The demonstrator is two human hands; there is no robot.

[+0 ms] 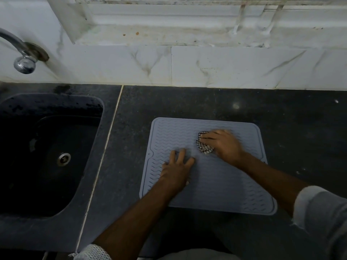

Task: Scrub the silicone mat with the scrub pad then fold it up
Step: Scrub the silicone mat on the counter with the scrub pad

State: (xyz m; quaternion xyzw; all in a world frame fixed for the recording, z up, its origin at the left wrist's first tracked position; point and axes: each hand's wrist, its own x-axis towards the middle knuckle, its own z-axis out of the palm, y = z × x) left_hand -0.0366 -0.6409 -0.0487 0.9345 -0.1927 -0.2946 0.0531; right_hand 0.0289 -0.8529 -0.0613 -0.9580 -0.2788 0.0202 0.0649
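A grey silicone mat (221, 184) with wavy ridges lies flat on the dark countertop (169, 104). My left hand (176, 167) presses on the mat's left-middle part with straight, spread fingers. My right hand (223, 144) sits on the mat's upper middle and grips a checked black-and-white scrub pad (203, 145), which pokes out to the left of the fingers and touches the mat. The right hand looks motion-blurred.
A dark sink (28, 162) with a metal drain (63, 158) lies to the left. A chrome tap (22, 57) sticks out of the wall above it. White marble tiles (206, 66) back the counter. Bare counter lies to the right of the mat.
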